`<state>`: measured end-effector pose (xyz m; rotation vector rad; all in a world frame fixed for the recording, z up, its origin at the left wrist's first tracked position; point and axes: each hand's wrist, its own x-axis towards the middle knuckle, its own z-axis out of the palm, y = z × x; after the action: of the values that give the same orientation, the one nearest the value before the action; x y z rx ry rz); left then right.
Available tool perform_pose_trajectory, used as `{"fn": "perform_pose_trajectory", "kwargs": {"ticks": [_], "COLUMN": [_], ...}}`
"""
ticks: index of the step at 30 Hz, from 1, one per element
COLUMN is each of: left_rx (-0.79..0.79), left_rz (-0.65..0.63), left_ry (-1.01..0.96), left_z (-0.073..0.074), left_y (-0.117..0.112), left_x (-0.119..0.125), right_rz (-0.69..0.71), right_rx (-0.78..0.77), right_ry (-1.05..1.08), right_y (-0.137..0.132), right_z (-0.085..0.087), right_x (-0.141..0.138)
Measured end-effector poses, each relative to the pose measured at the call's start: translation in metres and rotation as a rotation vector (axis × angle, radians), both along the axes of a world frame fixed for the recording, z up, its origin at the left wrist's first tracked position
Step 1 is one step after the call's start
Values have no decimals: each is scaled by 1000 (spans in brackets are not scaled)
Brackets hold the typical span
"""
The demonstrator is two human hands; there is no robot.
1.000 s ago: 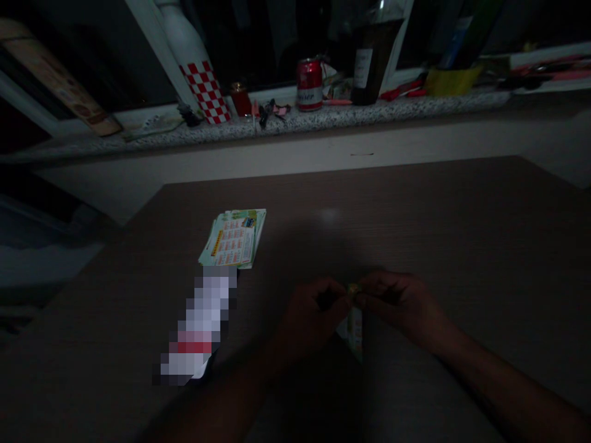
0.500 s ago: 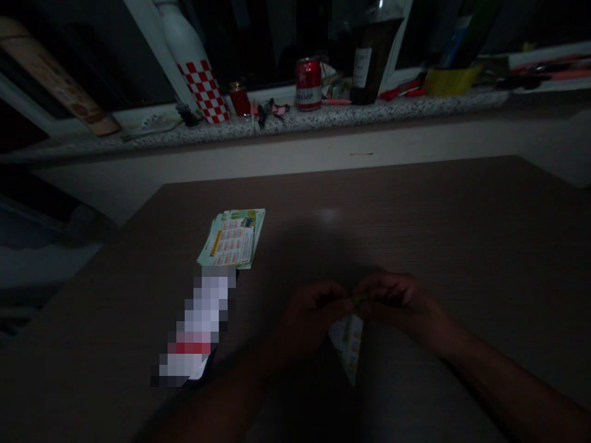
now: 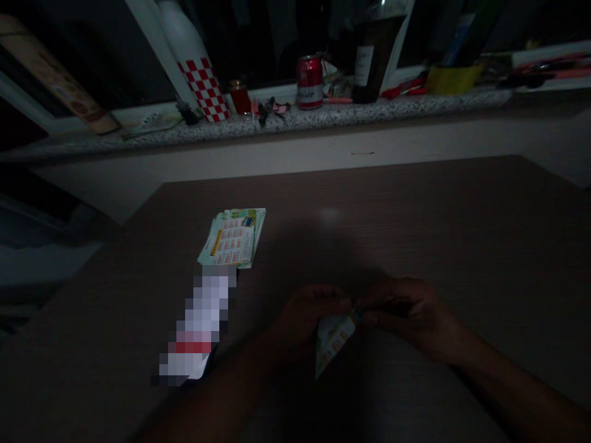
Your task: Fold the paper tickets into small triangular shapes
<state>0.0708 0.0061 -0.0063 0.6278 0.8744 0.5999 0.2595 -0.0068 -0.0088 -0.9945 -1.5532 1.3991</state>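
Observation:
A small folded paper card (image 3: 336,338), printed in green and orange, is held low over the table and comes to a point at its lower left. My left hand (image 3: 310,317) is closed on its upper left edge, thumb on top. At the card's upper right corner, the fingertips of my right hand (image 3: 406,311) pinch it. Dim light hides the exact folds. A stack of similar printed cards (image 3: 233,239) lies on the table, left of and beyond my hands.
A blurred-out phone-like object (image 3: 201,329) lies below the card stack on the wooden table (image 3: 415,221). Along the granite windowsill (image 3: 332,114) stand a red-checkered white bottle (image 3: 203,80), a red can (image 3: 309,83), a dark labelled container (image 3: 372,64) and a yellow container (image 3: 452,80).
The folded card has turned, its lower point swinging left. My right hand has shifted slightly right, and more of the card shows between my hands.

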Motion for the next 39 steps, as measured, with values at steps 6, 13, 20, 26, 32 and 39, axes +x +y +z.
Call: {"fn": "perform_pose_trajectory", "kwargs": {"ticks": [6,13,20,26,32,39], "left_rx": [0,127,451,712,1107,1247], "left_rz": [-28,-84,-126,-196,-262,-196], "left_ry": [24,155,338,474,619,600], "left_z": [2,5,13,18,19,17], "left_y": [-1,-1,1,-4,-7,-9], "left_x": [-3,-7,-12,-12,-12,-11], "right_rz": [54,150,18,92,44,-70], "right_rx": [199,295,243,146,183,368], "right_ry": [-74,-137,-203,-241,-300,-289], "right_y": [0,-2,-2,-2,-3,-5], "right_z": [4,2,12,6,3,10], "right_x": [2,4,4,3,1,-2]}}
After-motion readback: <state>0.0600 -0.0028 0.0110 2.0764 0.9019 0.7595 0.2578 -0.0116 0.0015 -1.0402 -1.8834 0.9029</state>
